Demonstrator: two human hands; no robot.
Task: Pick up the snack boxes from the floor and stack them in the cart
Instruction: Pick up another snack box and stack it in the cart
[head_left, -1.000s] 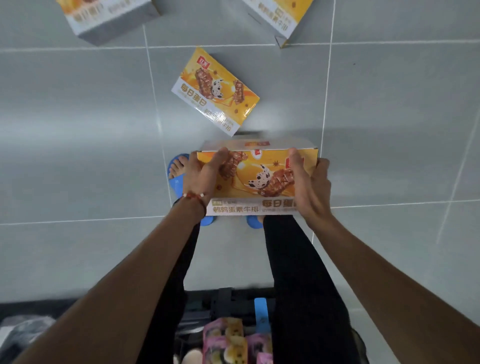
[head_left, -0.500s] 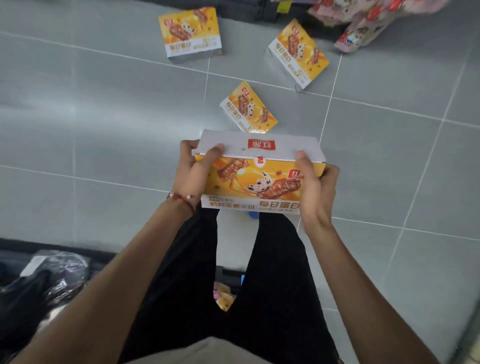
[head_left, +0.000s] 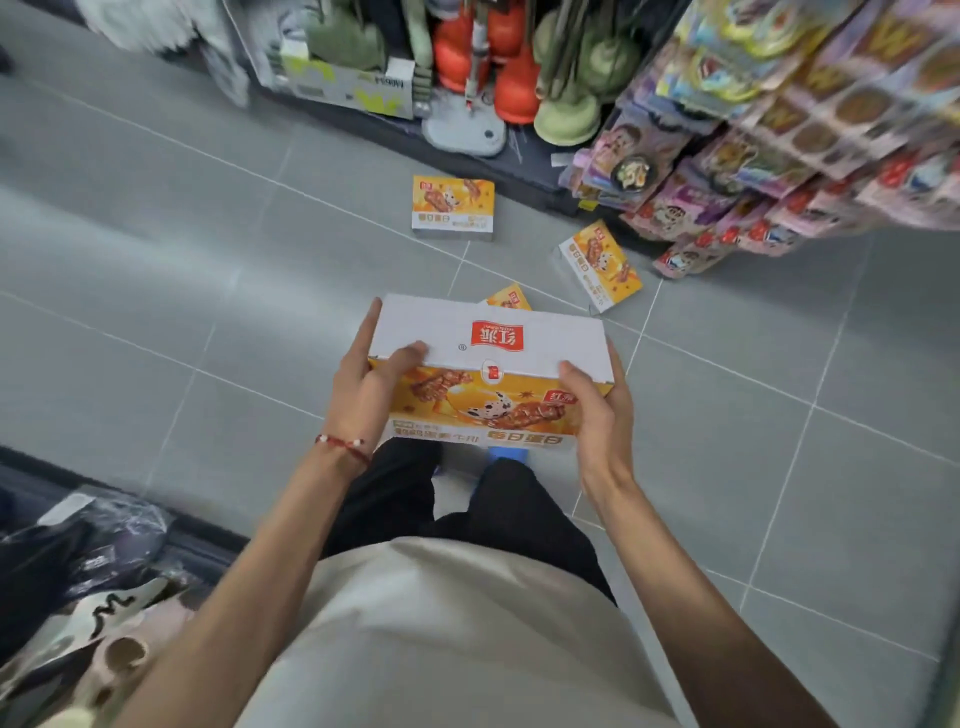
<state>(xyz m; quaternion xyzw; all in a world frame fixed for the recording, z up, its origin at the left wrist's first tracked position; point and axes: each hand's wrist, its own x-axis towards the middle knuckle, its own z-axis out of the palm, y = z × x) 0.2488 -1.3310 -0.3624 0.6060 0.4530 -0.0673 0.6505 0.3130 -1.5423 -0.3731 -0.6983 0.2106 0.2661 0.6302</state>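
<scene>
I hold an orange and white snack box in front of my waist, well above the grey floor. My left hand grips its left end, thumb on the white top. Its right end is gripped by my right hand. Three more boxes of the same kind lie on the floor beyond it: one standing near the shelf base, one tilted to the right, and one mostly hidden behind the held box. No cart is in view.
A shelf base with orange and green goods runs along the far side. Hanging snack packets crowd the upper right. Bagged goods sit at the lower left. My legs and blue slippers are below the box.
The box has risen from near the floor to waist height in both hands. My view has lifted, bringing the shelves into sight; the floor boxes now look farther away.
</scene>
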